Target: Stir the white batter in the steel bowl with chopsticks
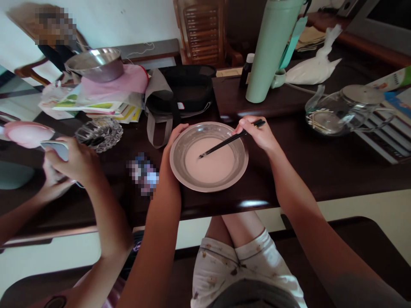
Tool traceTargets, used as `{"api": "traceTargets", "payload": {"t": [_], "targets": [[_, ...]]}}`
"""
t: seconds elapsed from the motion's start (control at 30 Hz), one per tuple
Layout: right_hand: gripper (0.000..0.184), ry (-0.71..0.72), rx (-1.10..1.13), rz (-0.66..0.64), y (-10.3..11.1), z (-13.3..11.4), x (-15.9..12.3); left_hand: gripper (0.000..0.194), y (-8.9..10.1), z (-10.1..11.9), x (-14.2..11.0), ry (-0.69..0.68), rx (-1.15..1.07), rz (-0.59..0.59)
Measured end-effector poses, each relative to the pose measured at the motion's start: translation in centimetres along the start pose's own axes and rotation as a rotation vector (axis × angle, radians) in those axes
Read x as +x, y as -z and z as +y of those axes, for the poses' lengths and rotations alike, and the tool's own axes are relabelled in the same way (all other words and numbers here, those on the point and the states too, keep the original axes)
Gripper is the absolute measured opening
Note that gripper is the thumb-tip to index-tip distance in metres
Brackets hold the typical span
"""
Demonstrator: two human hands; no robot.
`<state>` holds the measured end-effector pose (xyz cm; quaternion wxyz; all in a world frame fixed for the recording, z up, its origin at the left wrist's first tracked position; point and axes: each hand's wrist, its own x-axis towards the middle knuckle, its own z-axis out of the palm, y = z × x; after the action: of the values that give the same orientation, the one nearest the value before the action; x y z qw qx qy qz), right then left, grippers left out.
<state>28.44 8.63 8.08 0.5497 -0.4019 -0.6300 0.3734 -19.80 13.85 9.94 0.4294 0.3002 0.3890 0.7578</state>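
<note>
A wide metal bowl (pixel 177 175) stands on the dark table in front of me, holding a pale, milky liquid (pixel 213 169). My left hand (pixel 174 136) is wrapped around the bowl's left side, its fingers partly hidden behind the rim. Over the right rim, my right hand (pixel 257 133) grips black chopsticks (pixel 226 141) with its fingers closed. They slant down to the left, and their tips touch the liquid near the middle of the bowl.
At my left another person's hands (pixel 75 160) hold a phone (pixel 58 149). Near them are a glass dish (pixel 111 130) and a pink round object (pixel 28 132). A black bag (pixel 192 87), a green flask (pixel 272 51) and a glass teapot (pixel 340 109) stand beyond the bowl.
</note>
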Motion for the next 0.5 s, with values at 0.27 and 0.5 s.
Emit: {"api": "traceTargets", "payload": {"t": [0.27,0.5], "targets": [[0.048,0.012,0.050,-0.012,0.2,0.1,-0.1,0.098,2.6,-0.5,2.0,0.195,-0.397,-0.115],[0.046,0.024,0.010,0.058,0.3,0.1,0.1,0.098,1.5,-0.4,1.1,0.199,-0.519,-0.112]]}}
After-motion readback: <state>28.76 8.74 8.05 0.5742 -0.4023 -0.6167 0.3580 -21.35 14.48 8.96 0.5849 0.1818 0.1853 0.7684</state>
